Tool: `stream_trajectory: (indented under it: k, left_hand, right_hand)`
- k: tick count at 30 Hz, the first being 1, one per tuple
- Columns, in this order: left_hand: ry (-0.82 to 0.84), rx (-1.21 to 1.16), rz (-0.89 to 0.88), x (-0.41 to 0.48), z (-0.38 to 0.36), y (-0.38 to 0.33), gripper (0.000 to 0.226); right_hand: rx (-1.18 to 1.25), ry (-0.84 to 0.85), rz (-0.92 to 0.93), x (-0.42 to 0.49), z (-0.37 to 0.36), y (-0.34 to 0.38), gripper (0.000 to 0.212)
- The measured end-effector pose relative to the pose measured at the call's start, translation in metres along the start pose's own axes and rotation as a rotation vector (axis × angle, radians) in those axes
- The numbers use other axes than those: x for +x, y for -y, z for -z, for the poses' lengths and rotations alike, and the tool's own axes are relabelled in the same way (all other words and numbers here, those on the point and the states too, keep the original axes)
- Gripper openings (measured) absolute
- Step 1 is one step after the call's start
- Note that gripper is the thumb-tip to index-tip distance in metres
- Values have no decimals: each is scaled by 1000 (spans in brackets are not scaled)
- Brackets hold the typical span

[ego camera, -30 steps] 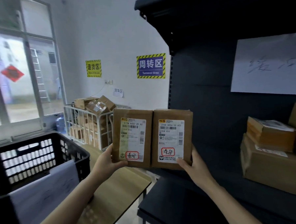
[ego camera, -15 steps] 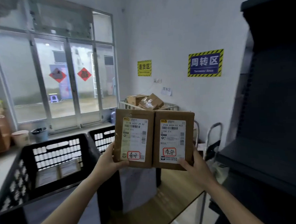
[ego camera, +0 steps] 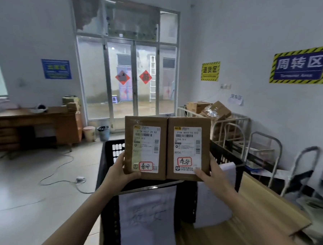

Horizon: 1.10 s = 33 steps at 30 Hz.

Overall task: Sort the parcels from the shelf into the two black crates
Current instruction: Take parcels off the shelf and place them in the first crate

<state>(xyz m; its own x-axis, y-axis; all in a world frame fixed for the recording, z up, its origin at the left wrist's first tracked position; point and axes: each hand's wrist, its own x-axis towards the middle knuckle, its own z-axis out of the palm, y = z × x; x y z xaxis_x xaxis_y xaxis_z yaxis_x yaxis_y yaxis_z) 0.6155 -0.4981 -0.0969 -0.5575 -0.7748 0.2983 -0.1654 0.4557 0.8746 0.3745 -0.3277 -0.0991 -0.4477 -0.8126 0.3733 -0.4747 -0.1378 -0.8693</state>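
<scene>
Since the earlier frame, one brown cardboard parcel (ego camera: 145, 148) and its twin (ego camera: 189, 149) have been swung from the shelf to above the black slatted plastic crate (ego camera: 110, 162). Each is pinched at a lower corner, by the left hand (ego camera: 120, 173) and right hand (ego camera: 214, 173). Labels should be checked against the crate's white paper sheet (ego camera: 148, 213) before lowering. Both stand upright, long axes vertical, labels toward the wearer.

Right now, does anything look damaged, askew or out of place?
Both parcels look intact: left parcel in the left hand, right parcel in the right hand, above a black crate. Odd: a loose white cable snakes across the floor, and a crumpled taped box lies tilted in the wire cage.
</scene>
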Motion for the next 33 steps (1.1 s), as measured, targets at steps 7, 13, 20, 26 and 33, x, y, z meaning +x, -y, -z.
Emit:
stream_trajectory:
  k: [7,13,20,26,33]
  left_hand:
    - [-78,30,24,-6,42,20,93]
    - [-132,29,75,0,59,37,98]
    - [-151,-53,140,25,67,53,77]
    - [-264,-64,296,65,56,69,35]
    - [-319,20,435,109,33,106,19]
  right_hand:
    - [14,99,15,30,-46,6,57]
    - [14,153,25,58,-74,1,55]
    - [59,171,1,96,-99,-13,50]
    - [87,195,-76,131,-110,-35,43]
    - [42,159,-209,166,-113,-75,31]
